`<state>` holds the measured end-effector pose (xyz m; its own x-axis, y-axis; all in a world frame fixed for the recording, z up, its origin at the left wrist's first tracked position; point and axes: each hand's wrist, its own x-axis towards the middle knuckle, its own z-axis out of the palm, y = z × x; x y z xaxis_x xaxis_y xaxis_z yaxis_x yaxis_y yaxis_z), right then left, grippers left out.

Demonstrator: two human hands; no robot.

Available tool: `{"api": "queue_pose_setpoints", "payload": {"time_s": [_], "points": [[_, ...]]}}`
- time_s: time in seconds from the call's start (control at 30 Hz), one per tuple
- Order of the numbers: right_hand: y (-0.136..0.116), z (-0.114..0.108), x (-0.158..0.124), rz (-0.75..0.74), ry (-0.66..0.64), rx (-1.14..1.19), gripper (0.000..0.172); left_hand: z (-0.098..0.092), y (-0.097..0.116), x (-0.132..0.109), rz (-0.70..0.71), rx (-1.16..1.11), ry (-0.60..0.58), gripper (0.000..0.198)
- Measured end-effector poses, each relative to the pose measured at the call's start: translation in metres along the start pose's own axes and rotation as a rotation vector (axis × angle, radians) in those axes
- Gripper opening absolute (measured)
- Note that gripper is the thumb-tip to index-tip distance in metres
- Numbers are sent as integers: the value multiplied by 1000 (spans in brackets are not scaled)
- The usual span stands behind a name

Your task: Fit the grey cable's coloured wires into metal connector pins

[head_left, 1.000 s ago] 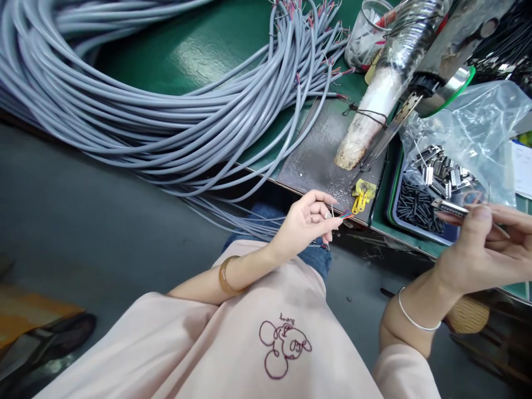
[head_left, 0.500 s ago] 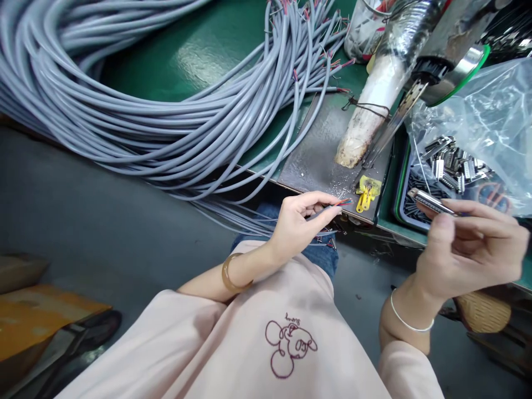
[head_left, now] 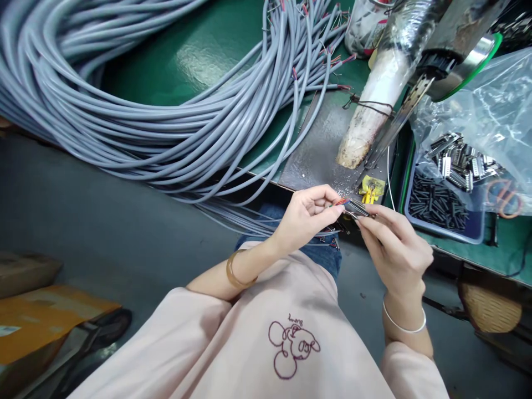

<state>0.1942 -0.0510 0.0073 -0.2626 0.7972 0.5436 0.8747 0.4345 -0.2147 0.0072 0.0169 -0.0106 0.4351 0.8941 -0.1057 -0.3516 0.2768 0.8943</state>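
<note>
My left hand is closed in a pinch on the end of a grey cable, whose red and coloured wire tips stick out past the fingers. My right hand is closed on a small metal connector, held right against those wire tips in front of the bench edge. A big coil of grey cables lies on the green bench, and several strands hang down towards my lap.
A blue tray of small black parts stands at the right, with a clear plastic bag of metal connectors over it. A taped white-wrapped tool rests on a dark metal plate, beside a yellow clip. A cardboard box sits on the floor.
My right hand has carried the connector left from over the blue tray to the wire tips in my left hand. My left hand stayed almost in place.
</note>
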Motion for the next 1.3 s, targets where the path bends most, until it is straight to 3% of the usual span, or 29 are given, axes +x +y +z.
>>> {"api": "queue_pose_setpoints", "payload": {"time_s": [0.07,0.27,0.53,0.83,1.17,1.3], "points": [[-1,3,-1,1,36,36,29,1,0,-1,-1,-6,-22,20],[-12,9,6,196,323,248,24,-1,1,-4,-72,12,-41,23],[-18,11,6,420,390,537,12,-1,3,-9,-171,65,-103,18],[-24,16,6,437,370,573,9,3,2,-11,-205,60,-96,23],[-25,17,6,182,413,403,22,6,-1,-12,-196,12,-45,31],[-23,17,5,229,417,440,20,6,-3,-13,-186,27,-45,30]]}}
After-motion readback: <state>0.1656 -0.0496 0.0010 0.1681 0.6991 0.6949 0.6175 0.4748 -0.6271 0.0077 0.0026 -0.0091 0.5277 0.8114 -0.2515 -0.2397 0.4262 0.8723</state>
